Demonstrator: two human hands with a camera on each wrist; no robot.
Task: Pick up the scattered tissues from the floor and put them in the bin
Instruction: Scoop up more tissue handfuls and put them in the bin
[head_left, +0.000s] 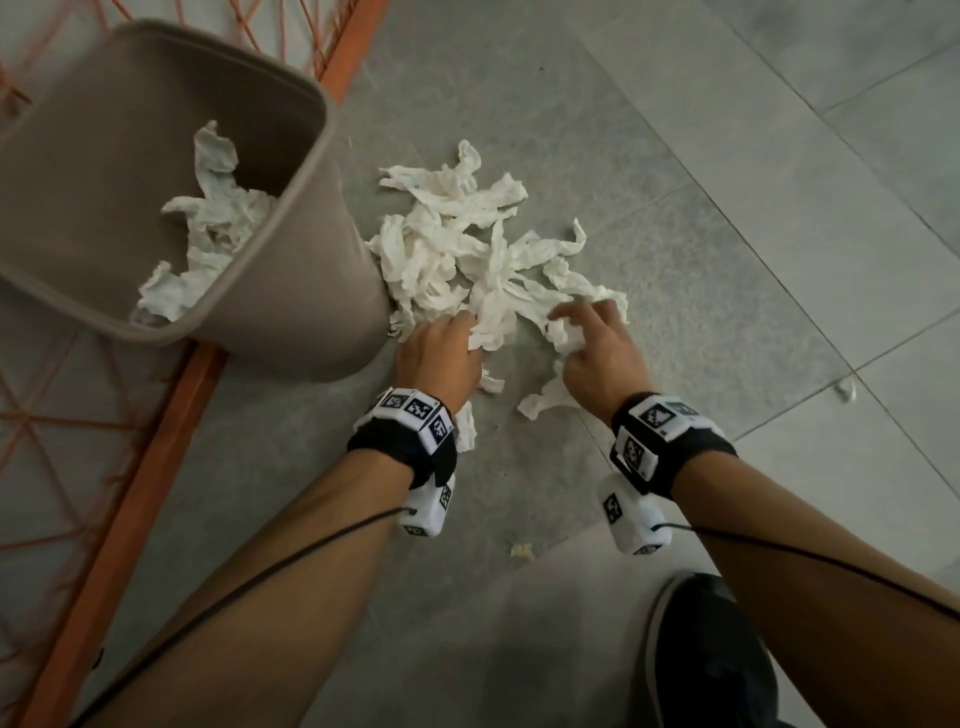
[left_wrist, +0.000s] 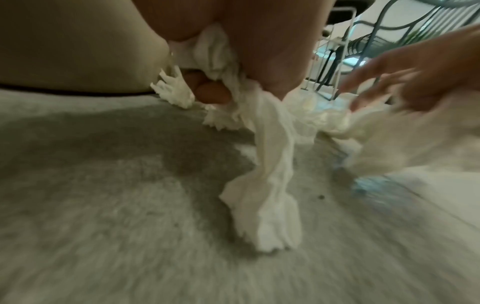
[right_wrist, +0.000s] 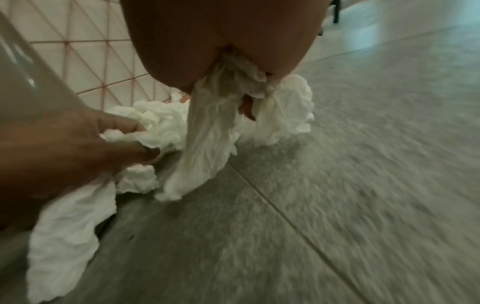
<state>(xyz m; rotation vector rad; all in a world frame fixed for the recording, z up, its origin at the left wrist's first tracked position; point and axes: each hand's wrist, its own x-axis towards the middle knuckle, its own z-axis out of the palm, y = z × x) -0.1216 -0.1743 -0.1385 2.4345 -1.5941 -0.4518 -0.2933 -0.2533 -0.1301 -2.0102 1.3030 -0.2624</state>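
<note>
A heap of crumpled white tissues (head_left: 467, 249) lies on the grey floor beside the beige bin (head_left: 291, 291). The bin holds several tissues (head_left: 208, 223). My left hand (head_left: 441, 348) grips a bunch of tissues at the heap's near edge; a strip of tissue (left_wrist: 267, 185) hangs from its curled fingers. My right hand (head_left: 597, 343) grips tissues at the heap's right side, with a tissue (right_wrist: 207, 133) trailing from its palm to the floor. Loose tissue pieces (head_left: 540, 402) lie just below both hands.
An orange metal frame (head_left: 171, 415) with wire mesh runs under and behind the bin at the left. A small tissue scrap (head_left: 847, 387) lies on the tiles to the right, another scrap (head_left: 522, 551) near my dark shoe (head_left: 711, 654).
</note>
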